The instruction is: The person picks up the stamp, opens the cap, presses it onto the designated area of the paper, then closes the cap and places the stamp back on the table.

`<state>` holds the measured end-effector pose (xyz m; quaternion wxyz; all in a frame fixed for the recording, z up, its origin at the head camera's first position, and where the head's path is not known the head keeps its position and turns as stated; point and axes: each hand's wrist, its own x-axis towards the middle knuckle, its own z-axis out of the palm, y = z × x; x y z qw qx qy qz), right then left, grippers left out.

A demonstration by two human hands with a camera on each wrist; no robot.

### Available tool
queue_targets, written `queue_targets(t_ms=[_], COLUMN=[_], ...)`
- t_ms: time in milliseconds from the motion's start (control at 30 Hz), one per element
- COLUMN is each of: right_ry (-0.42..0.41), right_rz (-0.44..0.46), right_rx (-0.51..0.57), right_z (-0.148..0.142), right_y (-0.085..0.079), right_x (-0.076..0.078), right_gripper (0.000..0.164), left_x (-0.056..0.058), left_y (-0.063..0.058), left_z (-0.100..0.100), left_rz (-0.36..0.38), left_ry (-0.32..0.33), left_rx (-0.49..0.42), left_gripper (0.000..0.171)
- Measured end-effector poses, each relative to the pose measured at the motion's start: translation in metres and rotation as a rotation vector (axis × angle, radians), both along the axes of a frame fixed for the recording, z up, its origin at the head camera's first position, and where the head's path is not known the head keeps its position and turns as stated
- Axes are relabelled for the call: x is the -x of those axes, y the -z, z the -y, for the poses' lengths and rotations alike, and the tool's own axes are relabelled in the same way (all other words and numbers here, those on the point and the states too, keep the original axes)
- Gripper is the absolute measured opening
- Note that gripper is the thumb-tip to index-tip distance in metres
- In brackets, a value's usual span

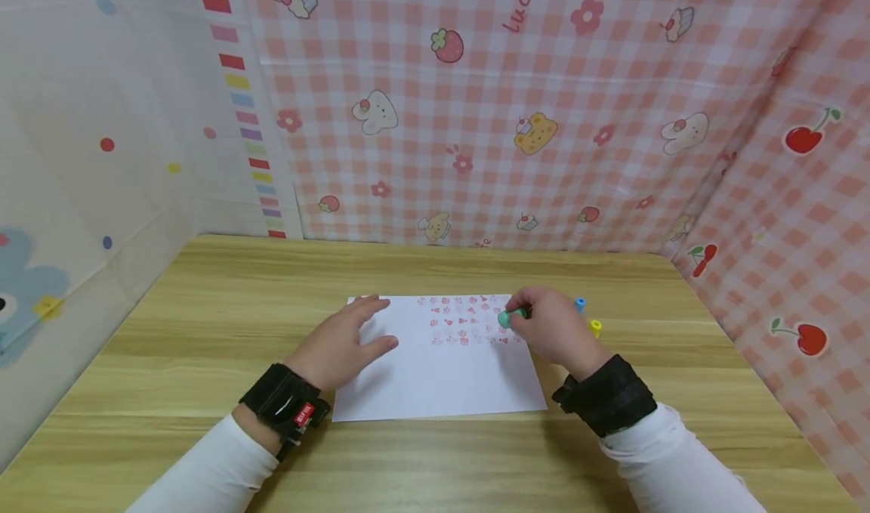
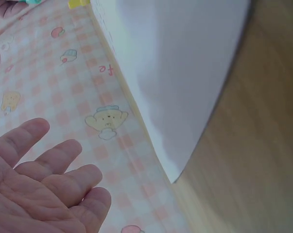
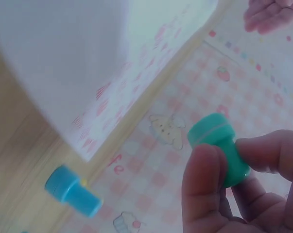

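Observation:
A white sheet of paper [image 1: 442, 384] lies on the table, with rows of small red and pink prints [image 1: 464, 321] over its upper right part. Between thumb and fingers, my right hand [image 1: 553, 328] pinches a small green stamp [image 3: 214, 131] above the sheet's upper right corner. In the right wrist view the stamp's broad head points up and left, while the fingers hide part of its narrow handle. My left hand [image 1: 340, 350] hovers by the sheet's left edge, fingers spread and nothing held; its palm and fingers show in the left wrist view.
A blue stamp [image 1: 580, 304] and a yellow stamp [image 1: 595, 326] stand on the wood-grain table [image 1: 204, 332], right of the sheet and close to my right hand. A pink checked cloth [image 1: 421, 120] hangs behind the table and along its right side; a white cloth [image 1: 136, 82] hangs at left.

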<state>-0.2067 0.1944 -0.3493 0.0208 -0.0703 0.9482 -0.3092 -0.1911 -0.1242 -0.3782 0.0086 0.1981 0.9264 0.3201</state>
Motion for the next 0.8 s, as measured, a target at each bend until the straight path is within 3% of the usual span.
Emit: queue_targets(t_ms=[300, 800], right_ry=[0.014, -0.043], right_rz=[0.051, 0.083], right_rx=[0.091, 0.267], right_z=[0.023, 0.06], right_y=[0.001, 0.014], right_x=[0.002, 0.0], right_gripper=[0.014, 0.012], left_x=[-0.001, -0.002], left_y=[0.002, 0.005], left_z=[-0.008, -0.02], left_rz=[-0.045, -0.063], left_ry=[0.011, 0.054], left_rx=[-0.031, -0.104], left_gripper=[0.061, 0.058])
